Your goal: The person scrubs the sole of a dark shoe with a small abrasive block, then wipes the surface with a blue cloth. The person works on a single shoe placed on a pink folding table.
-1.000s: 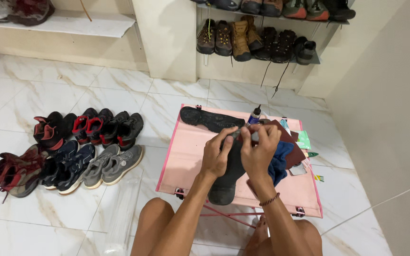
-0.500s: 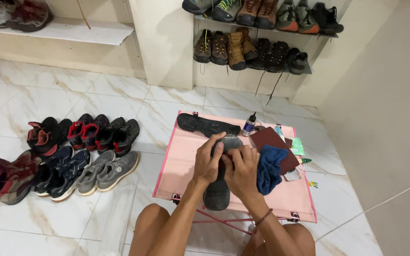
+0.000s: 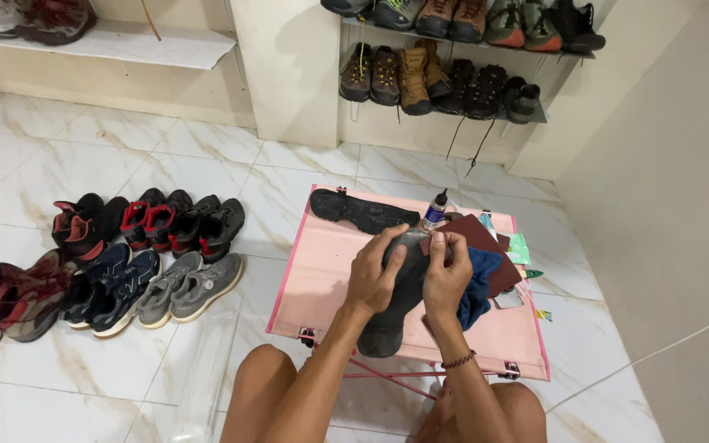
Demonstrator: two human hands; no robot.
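Observation:
A dark shoe sole (image 3: 394,312) lies lengthwise over a small pink folding table (image 3: 322,279). My left hand (image 3: 376,275) grips its upper part from the left side. My right hand (image 3: 446,275) holds the same end from the right, fingers pinched near its top edge. A second dark sole (image 3: 363,209) lies flat at the far edge of the table. A small glue bottle (image 3: 434,211) with a dark tip stands just right of it. A blue cloth (image 3: 479,287) and a dark red sheet (image 3: 486,246) lie under my right hand.
Rows of shoes (image 3: 141,254) stand on the white tiled floor to the left. Wall shelves (image 3: 453,78) hold more shoes behind the table. Small packets (image 3: 519,246) lie at the table's right edge. A beige wall runs along the right.
Both hands have shifted slightly toward the top end of the sole, and my right fingers now pinch near its upper edge. The camera has moved a little closer.

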